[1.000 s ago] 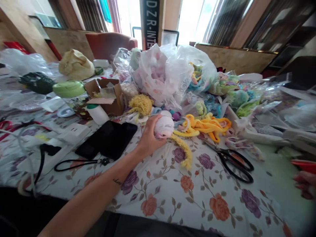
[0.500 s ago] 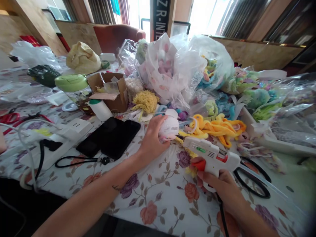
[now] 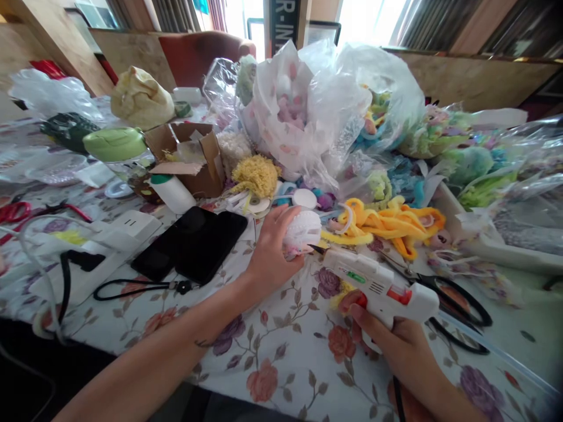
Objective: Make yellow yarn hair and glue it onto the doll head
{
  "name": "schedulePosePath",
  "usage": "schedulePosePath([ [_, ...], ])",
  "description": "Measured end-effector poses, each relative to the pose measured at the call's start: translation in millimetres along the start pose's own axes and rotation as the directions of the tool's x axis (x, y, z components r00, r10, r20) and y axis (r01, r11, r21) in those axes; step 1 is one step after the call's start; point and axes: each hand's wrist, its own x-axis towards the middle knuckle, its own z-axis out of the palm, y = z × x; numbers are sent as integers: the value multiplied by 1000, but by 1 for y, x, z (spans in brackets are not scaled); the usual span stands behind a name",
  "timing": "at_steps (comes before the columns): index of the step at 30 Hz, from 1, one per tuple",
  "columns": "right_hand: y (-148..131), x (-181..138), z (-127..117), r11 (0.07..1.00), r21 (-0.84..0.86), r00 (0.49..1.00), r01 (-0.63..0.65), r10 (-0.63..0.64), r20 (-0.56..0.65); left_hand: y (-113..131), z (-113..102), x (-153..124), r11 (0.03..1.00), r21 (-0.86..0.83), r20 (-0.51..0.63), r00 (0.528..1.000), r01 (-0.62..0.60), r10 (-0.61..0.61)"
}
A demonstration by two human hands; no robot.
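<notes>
My left hand is closed around a small white rounded piece with a pinkish lower part, possibly a doll's head, held above the flowered cloth. Wrapped round the handle of a white glue gun is my right hand, a finger at the red trigger. The dark nozzle points left at the lower right of the white piece; whether they touch I cannot tell. A clear glue stick sticks out of the gun's back. Yellow fluffy strips lie just beyond the gun.
Black-handled scissors lie right of the gun. Two black phones and a power strip are on the left. Behind stand a cardboard box, a thread spool, yellow yarn and plastic bags of plush pieces.
The glue gun has shifted slightly right and down, and its red trigger is more covered by my finger. The white piece has turned a little in my left hand. The view has tilted slightly.
</notes>
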Motion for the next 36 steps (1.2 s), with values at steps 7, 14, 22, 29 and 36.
schedulePosePath([
  [7, -24, -12, 10, 997, 68, 1000, 24, -24, 4, 1, 2, 0, 1000, 4, -33, 999, -18, 19],
  [14, -21, -8, 7, 994, 111, 999, 8, -13, 50, 1, 1, -2, 1000, -12, -32, 999, -21, 20],
  [22, -22, -7, 8, 994, 110, 997, -17, 9, 77, 2, 3, -2, 1000, 0, -5, 1000, 1, -1],
  [29, -22, -7, 9, 998, 53, 998, 15, -19, 61, 2, 2, -3, 1000, 2, 7, 1000, -19, 19],
  [36, -13, -2, 4, 998, -23, 996, 57, -56, 68, 3, 2, -2, 1000, -11, -12, 1000, -16, 15],
])
